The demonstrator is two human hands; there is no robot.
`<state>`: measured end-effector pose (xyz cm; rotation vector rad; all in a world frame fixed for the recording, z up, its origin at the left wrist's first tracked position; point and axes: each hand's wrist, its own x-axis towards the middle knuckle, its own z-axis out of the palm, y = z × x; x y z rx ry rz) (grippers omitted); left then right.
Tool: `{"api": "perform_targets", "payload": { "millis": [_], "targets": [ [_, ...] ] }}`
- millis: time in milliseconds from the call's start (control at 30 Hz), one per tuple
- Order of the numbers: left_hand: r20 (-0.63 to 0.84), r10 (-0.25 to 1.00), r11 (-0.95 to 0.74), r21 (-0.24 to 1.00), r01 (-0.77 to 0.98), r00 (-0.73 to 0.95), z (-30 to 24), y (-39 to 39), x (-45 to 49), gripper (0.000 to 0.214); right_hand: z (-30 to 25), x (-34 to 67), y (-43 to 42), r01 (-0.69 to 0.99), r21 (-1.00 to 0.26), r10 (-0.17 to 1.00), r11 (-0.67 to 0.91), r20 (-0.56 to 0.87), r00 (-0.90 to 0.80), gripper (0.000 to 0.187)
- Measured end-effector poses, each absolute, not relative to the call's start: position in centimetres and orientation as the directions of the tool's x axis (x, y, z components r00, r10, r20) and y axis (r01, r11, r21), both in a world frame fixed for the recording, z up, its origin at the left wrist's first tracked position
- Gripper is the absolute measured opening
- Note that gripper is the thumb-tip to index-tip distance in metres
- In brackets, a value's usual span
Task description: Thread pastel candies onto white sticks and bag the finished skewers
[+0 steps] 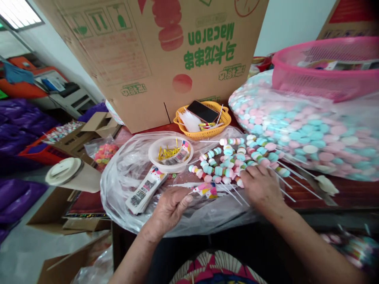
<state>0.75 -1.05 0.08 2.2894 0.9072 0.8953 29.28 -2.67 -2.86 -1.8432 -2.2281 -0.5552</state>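
Observation:
My left hand (171, 207) pinches a small printed plastic wrapper (207, 190) between thumb and fingers, low over the plastic sheet. To its right, my right hand (262, 191) reaches down onto a pile of marshmallow skewers (227, 161) in pink, blue and white. Its fingers are curled at the pile's near edge around a skewer, though the fingertips are partly hidden. White sticks (299, 177) poke out on the right of that hand. Left of the pile lies a stack of printed wrappers (145, 191). Behind it, a clear round bowl (154, 163) holds gold twist ties (168, 153).
A yellow basket (189, 135) with a phone (203, 111) stands before a big cardboard box (166, 79). At right, a large bag of marshmallows (310, 134) sits under a pink basket (314, 85). A lidded paper cup (85, 177) stands at the left edge.

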Motion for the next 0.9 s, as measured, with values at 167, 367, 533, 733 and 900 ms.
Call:
{"api": "perform_targets", "payload": {
  "millis": [167,367,533,733,900],
  "targets": [
    [0.442,0.676,-0.727,0.528,0.439,0.59,0.5,-0.9,0.0,0.022,-2.3,30.8,-4.1,0.947,-0.081,0.797,0.312,0.564,-0.214,0.017],
    [0.448,0.648,-0.746,0.538,0.393,0.615,1.1,-0.5,0.5,0.031,-0.8,31.7,-7.2,0.863,-0.08,0.687,0.498,0.645,-0.336,0.016],
    [0.362,0.679,-0.698,0.588,0.408,0.639,1.5,-0.7,0.5,0.03,-0.5,33.1,-7.6,0.816,0.005,0.642,0.579,0.614,-0.459,0.025],
    [0.218,0.672,-0.647,0.637,0.418,0.708,2.7,-0.9,0.5,0.029,0.7,34.2,-7.5,0.769,-0.048,0.653,0.638,0.563,-0.506,0.031],
    [0.116,0.618,-0.642,0.645,0.414,0.778,3.5,-0.7,1.2,0.033,2.2,34.2,-7.3,0.767,-0.053,0.694,0.639,0.468,-0.547,0.036]
  ]
}}
